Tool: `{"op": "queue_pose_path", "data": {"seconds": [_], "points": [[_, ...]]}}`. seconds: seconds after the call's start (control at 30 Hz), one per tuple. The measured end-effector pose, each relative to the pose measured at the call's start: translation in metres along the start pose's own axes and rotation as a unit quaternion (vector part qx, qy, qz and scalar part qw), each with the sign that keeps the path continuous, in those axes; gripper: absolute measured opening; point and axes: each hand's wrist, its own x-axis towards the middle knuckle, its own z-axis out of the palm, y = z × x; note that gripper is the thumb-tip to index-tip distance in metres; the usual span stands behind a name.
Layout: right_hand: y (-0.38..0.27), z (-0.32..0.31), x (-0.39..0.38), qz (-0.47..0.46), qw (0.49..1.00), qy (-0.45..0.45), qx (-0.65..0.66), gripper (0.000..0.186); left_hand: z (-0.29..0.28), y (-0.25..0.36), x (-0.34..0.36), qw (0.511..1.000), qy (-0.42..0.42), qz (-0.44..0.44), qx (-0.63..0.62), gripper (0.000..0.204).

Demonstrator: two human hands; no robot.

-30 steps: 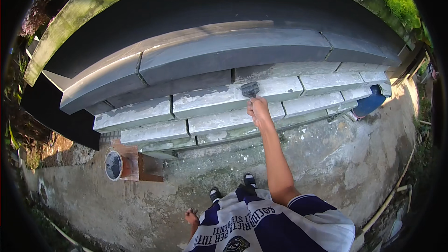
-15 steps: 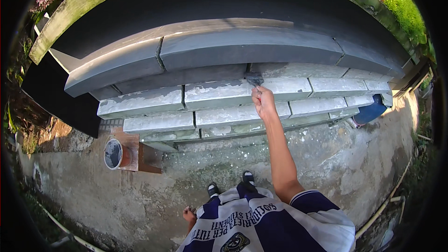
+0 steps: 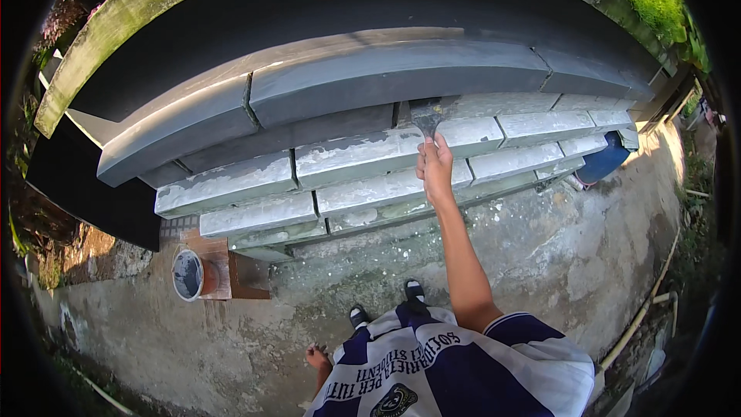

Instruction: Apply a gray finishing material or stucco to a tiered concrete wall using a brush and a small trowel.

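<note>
A flat paintbrush (image 3: 427, 117) with dark grey paint on its bristles is in my right hand (image 3: 435, 170), the fingers closed round its handle. Its bristles reach up to the recessed band just under the smooth dark grey ledge (image 3: 386, 77). Left of the brush this band (image 3: 309, 127) is dark grey; to the right it is paler and patchy. Below lies a step-like ledge (image 3: 370, 156) of pale, flaking blocks with grey smears. My left hand (image 3: 316, 357) hangs low beside my shirt, fingers loosely curled, nothing visible in it.
A bucket of dark grey paint (image 3: 187, 275) stands by a brown box-like block (image 3: 239, 274) at the left. A blue container (image 3: 602, 161) sits by the ledge's right end. Pipes (image 3: 641, 332) run along the right edge of the concrete floor (image 3: 532, 255).
My right hand and the brush have shifted; the bristles now point up against the recessed band, and more of the brush shows. The whole view has tilted slightly. My left hand stays low.
</note>
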Motion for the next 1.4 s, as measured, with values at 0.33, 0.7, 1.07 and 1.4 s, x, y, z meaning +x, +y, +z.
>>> {"op": "queue_pose_path", "data": {"seconds": [0.33,0.7,1.07,1.4], "points": [[-0.005,-0.120,0.054,0.031,0.992,0.090,-0.079,0.025,0.013,-0.001,0.005,0.999,-0.040,0.019,0.009,0.006],[-0.036,-0.114,0.080,0.003,0.989,0.077,-0.125,0.034,0.057,0.012,-0.019,0.995,-0.058,0.043,0.073,0.005],[-0.053,-0.126,0.051,0.049,0.995,0.087,-0.020,0.039,0.078,0.002,-0.065,0.994,-0.043,0.046,0.086,0.005],[-0.032,-0.149,0.059,0.166,0.975,0.052,-0.141,0.044,0.070,-0.044,-0.097,0.997,-0.029,0.047,0.047,0.011]]}}
